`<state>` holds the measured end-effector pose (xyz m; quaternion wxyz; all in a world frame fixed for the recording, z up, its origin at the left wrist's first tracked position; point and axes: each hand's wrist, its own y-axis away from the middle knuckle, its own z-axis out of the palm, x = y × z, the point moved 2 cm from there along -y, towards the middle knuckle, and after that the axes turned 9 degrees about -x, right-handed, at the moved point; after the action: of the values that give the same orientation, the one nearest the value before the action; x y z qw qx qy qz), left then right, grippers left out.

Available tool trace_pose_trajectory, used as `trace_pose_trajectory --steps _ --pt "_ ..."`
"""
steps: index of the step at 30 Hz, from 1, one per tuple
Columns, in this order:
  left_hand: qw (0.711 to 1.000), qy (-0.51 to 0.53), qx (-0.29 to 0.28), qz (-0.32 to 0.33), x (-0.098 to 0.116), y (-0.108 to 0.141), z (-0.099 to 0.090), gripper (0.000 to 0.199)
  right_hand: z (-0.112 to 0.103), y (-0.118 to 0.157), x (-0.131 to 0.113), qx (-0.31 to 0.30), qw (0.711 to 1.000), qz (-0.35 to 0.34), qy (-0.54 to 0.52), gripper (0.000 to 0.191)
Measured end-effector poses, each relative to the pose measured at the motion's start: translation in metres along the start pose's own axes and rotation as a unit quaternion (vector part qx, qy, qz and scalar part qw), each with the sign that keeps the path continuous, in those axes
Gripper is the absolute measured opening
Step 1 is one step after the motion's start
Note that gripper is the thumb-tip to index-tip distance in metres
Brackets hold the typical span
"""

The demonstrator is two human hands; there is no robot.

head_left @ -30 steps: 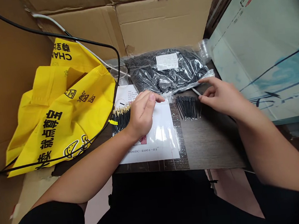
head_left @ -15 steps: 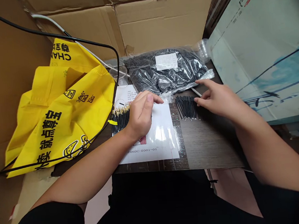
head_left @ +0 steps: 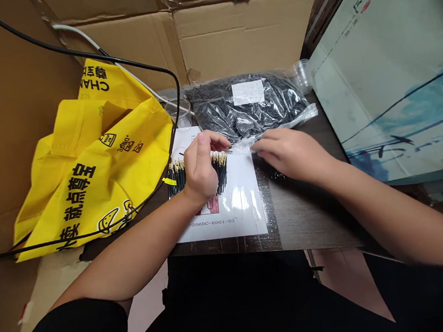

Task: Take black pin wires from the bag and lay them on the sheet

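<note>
Over a white printed sheet [head_left: 244, 205], my left hand [head_left: 201, 165] is closed, thumb up and fingers curled. A small dark tip shows at its fingertips; what it belongs to is unclear. Black wires with gold-coloured tips [head_left: 221, 174] lie in a row on the sheet, partly behind this hand. A yellow tag [head_left: 169, 181] sits at the row's left end. My right hand [head_left: 292, 151] is pinched just right of the left fingertips, and anything between its fingers is too small to make out. Beneath it, a group of thin black pieces [head_left: 277, 174] is mostly hidden.
Behind the hands lies a clear plastic bag of black pieces [head_left: 279, 111] with a white label. Clear plastic cups [head_left: 180, 112] stand nearby. A yellow bag [head_left: 99, 162] and a black cable [head_left: 137, 63] are at left, a pale printed box [head_left: 397, 81] at right, cardboard [head_left: 244, 38] behind.
My right hand has moved left from the thin black pieces to near my left fingertips. My left hand has shifted slightly left, uncovering more of the gold-tipped wires.
</note>
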<state>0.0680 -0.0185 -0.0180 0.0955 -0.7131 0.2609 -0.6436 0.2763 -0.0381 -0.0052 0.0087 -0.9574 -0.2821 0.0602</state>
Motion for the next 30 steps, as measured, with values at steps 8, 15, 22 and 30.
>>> trace_pose_trajectory --steps 8,15,22,30 --pt "0.999 0.036 0.030 -0.006 -0.004 -0.003 -0.003 0.058 0.025 -0.060 -0.046 -0.004 0.961 -0.254 0.113 0.025" --pt "0.999 0.027 0.018 -0.007 -0.003 -0.003 -0.005 0.058 0.023 -0.067 -0.042 0.035 0.945 -0.291 0.144 0.022" --pt "1.000 -0.018 0.008 -0.017 0.000 -0.003 -0.005 0.060 0.026 -0.065 -0.037 0.034 0.947 -0.279 0.153 0.022" --pt "0.999 -0.026 0.021 -0.018 -0.002 -0.005 -0.006 0.059 0.015 -0.057 -0.033 0.058 0.954 -0.265 0.131 0.023"
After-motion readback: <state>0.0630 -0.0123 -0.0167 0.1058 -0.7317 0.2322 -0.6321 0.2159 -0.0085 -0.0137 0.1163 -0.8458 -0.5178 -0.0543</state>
